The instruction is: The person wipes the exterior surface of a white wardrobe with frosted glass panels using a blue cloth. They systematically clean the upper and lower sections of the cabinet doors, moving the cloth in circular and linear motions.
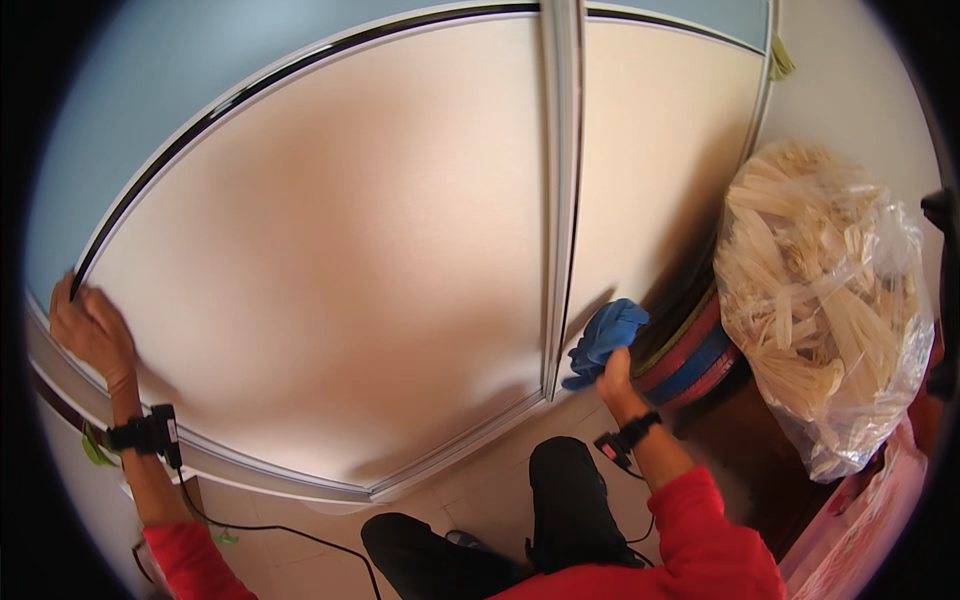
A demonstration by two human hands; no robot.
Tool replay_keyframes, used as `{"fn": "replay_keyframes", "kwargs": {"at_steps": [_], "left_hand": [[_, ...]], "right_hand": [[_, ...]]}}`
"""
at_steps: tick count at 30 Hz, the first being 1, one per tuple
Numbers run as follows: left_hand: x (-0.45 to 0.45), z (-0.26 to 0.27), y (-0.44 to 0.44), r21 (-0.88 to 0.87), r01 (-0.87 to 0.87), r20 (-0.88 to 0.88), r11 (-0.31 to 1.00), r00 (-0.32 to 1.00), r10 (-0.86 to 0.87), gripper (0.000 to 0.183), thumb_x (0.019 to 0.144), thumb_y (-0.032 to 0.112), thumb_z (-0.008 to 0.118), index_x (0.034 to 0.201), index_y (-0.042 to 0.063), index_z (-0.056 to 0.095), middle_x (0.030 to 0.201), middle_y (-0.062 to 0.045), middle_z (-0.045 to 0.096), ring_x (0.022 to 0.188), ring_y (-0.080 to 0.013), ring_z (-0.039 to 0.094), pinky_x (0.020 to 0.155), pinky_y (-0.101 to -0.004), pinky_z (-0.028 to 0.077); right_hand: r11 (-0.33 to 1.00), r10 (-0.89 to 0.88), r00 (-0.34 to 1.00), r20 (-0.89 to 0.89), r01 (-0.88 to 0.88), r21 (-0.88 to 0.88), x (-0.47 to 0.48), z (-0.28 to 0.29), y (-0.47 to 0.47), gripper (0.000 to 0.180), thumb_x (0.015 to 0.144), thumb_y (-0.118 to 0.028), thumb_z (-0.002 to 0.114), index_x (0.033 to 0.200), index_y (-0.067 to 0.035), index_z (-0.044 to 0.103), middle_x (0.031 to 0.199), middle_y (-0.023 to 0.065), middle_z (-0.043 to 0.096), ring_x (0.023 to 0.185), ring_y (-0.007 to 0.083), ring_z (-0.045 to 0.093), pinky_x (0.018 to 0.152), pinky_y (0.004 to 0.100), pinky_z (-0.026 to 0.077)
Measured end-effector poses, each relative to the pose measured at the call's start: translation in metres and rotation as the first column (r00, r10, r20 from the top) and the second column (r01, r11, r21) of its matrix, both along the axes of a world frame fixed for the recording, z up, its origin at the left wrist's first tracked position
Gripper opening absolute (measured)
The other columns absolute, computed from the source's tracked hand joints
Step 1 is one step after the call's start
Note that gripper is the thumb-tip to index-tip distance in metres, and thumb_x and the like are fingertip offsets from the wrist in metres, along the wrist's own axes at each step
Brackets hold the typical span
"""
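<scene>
A crumpled blue cloth (611, 334) is in my right hand (616, 375), just right of the upright metal frame (562, 225) between two wardrobe door panels. The cloth is close to the lower part of the narrower cream panel (652, 150); whether it touches is unclear. My left hand (94, 330) lies at the far left of the wide cream panel (345, 247), where the black trim strip (172, 154) meets the door's edge. Its fingers are bent and partly hidden, so I cannot tell whether they grip that edge.
On my right, a clear plastic bag (825, 300) full of pale dried husk-like strips stands beside a round striped red-and-blue object (694, 356). Pink plastic (862, 510) lies below the bag. Black cables (285, 527) hang from both wrist straps. The floor is tiled (480, 487).
</scene>
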State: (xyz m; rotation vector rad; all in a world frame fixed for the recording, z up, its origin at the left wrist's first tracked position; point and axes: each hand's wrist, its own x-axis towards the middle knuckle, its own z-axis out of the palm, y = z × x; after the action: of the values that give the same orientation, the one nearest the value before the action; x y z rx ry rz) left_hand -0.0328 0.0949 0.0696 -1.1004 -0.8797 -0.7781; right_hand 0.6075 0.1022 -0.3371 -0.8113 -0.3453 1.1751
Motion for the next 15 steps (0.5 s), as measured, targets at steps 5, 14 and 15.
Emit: {"fn": "replay_keyframes", "kwargs": {"at_steps": [5, 14, 15], "left_hand": [[0.024, 0.005, -0.005, -0.003, 0.072, 0.006, 0.997, 0.997, -0.072, 0.025, 0.09, 0.007, 0.059, 0.114, 0.0, 0.063, 0.111, -0.018, 0.062, 0.101, -0.0338, 0.056, 0.091, -0.0416, 0.042], [0.06, 0.003, -0.008, 0.094, 0.131, 0.084, 0.987, 0.987, -0.139, 0.026, 0.083, 0.004, 0.058, 0.108, 0.006, 0.064, 0.11, -0.012, 0.063, 0.101, -0.0297, 0.056, 0.092, -0.0402, 0.04], [0.062, 0.003, -0.008, 0.085, 0.144, 0.117, 0.986, 0.981, -0.154, 0.025, 0.083, 0.004, 0.058, 0.108, 0.006, 0.064, 0.11, -0.012, 0.064, 0.101, -0.0296, 0.056, 0.091, -0.0402, 0.041]], "right_hand": [[0.858, -0.296, 0.81, 0.506, -0.008, 0.514, -0.05, 0.103, -0.023, 0.032, 0.099, -0.029, 0.049, 0.116, -0.002, 0.052, 0.098, 0.0071, 0.061, 0.09, 0.0174, 0.059, 0.081, 0.0323, 0.049], [0.581, -0.808, -0.083, 0.583, 0.05, 0.812, -0.173, 0.241, 0.067, 0.039, 0.088, -0.012, 0.055, 0.125, 0.001, 0.05, 0.135, 0.0194, 0.044, 0.136, 0.0359, 0.035, 0.113, 0.0463, 0.025], [0.517, -0.855, -0.069, 0.514, -0.042, 0.855, -0.184, 0.241, 0.062, 0.051, 0.094, -0.019, 0.052, 0.139, 0.002, 0.041, 0.145, 0.0234, 0.038, 0.146, 0.0407, 0.015, 0.118, 0.0512, 0.006]]}}
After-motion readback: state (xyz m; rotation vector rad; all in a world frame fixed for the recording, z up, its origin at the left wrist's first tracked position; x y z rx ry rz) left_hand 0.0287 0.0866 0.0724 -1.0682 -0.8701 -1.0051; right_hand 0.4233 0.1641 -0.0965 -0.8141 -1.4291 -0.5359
